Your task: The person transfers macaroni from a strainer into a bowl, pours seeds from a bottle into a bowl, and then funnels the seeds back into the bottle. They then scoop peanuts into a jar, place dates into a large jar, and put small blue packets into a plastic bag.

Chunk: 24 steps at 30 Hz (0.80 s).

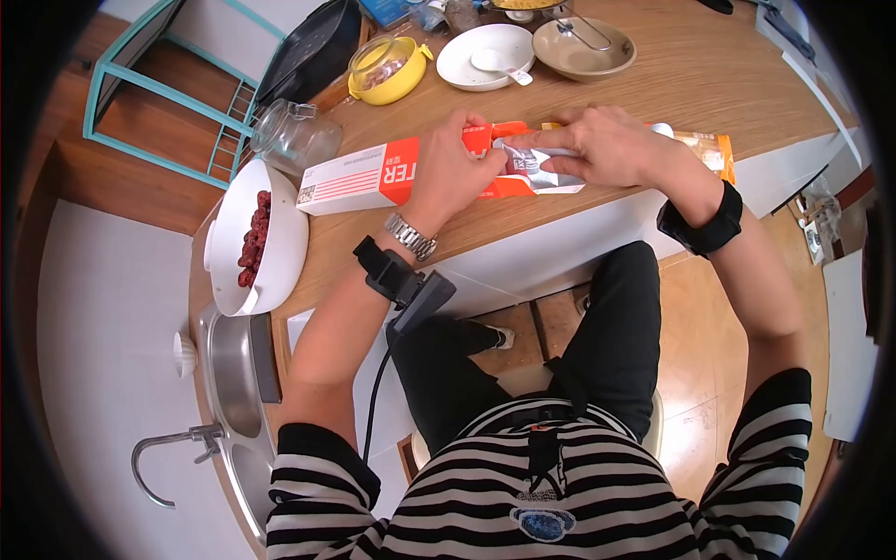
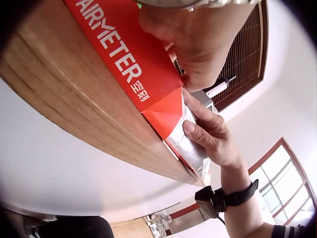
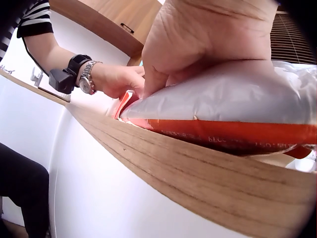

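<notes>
On the counter a long red-and-white cardboard box (image 1: 347, 179) lies on its side, printed AIRMETER in the left wrist view. From its right end, between unfolded red flaps (image 2: 162, 115), a shiny silver bag (image 3: 198, 101) with a red lower band sticks out. The left hand (image 1: 446, 170) grips the box close to that end, its thumb by the flap. On the silver bag lies the right hand (image 1: 611, 145), thumb and fingers pinching the film near the box mouth. Part of the bag is hidden inside the box.
Left of the box stand a white bowl (image 1: 221, 252) of dark red pieces and a glass jar (image 1: 308, 140). Behind are a yellow container (image 1: 397, 82), a white plate (image 1: 457, 67) and a tan bowl (image 1: 597, 63). An orange packet (image 1: 725, 157) lies right; the counter's edge runs close in front.
</notes>
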Available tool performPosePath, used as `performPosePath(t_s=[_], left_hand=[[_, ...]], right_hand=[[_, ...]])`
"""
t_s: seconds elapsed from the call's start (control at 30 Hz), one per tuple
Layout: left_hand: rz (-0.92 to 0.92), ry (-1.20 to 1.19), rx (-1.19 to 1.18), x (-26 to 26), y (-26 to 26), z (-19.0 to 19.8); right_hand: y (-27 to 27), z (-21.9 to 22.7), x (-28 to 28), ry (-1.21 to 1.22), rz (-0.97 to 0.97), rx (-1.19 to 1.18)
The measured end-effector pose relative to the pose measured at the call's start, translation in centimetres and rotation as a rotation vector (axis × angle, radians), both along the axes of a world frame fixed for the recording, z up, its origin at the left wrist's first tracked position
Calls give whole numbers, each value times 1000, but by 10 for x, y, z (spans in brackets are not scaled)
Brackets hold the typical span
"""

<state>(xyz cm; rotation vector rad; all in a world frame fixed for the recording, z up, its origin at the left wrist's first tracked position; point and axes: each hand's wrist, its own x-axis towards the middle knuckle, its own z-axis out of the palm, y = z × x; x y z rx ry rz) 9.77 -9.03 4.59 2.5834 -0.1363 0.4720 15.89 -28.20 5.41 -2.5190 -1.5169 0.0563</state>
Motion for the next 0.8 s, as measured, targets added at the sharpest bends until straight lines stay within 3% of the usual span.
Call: performPosePath(t_s=[0.13,0.23,0.33,0.43,0.5,0.67,0.73,0.8], left_hand=[[-7,-76,20,1,2,-4],[-11,-107,17,0,1,-4],[-5,-83,-8,-1,1,-4],[-21,-53,-30,-3,1,-3],[-47,-10,-85,-1,4,-2],[-186,116,-179,-2,19,9],[-180,289,4,-7,27,17],[-170,282,117,-5,36,13]], right_hand=[[2,-4,4,-62,63,103],[6,-2,6,64,75,98],[8,-7,6,-22,143,210],[12,-7,4,-10,98,251],[16,-1,4,130,-99,120],[19,6,6,190,-46,121],[17,7,4,217,-65,134],[14,5,5,208,23,127]])
